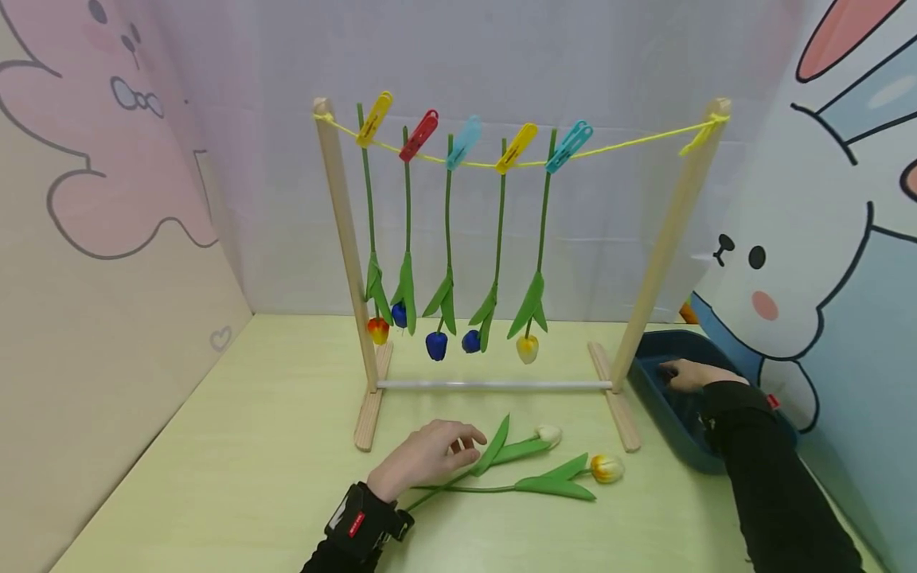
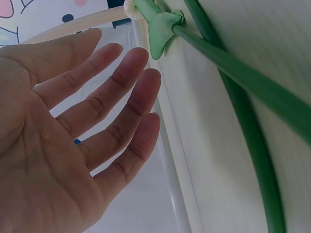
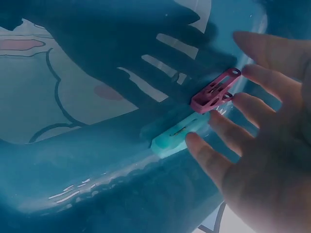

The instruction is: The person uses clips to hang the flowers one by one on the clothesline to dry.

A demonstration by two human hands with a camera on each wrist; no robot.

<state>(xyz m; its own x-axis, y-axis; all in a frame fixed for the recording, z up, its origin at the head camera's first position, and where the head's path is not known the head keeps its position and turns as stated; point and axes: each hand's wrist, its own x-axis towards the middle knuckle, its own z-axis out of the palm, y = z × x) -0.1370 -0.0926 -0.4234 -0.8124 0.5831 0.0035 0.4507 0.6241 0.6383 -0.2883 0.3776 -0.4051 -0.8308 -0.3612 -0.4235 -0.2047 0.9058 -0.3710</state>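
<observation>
From overhead, your left hand point(image 1: 433, 455) sits at 6 o'clock, just beside a white tulip point(image 1: 521, 450) and a yellow tulip point(image 1: 559, 486) lying at 5 o'clock; you see only its back. The left wrist view gives its palm, fingers loosely spread, with the stems crossing apart from them, running toward 4 and 5 o'clock.

Your right hand point(image 1: 695, 376) reaches into the tub point(image 1: 705, 460) at 4 o'clock. Only the right wrist view shows its spread fingers and two pegs at their tips: a pink peg point(image 3: 215, 92) and, at its 7 o'clock, a teal peg point(image 3: 176, 137). You cannot tell whether the fingertips touch them.

At centre stands the rack point(image 1: 666, 239), five tulips point(image 1: 449, 219) pegged bloom-down along its yellow line point(image 1: 630, 143).

The table point(image 1: 215, 446) is pale, yellowish wood. A whitish curtain point(image 1: 286, 207) hangs at 12; you have a pink cartoon animal point(image 1: 143, 191) at 10 and a white rabbit point(image 1: 809, 239) at 3.
</observation>
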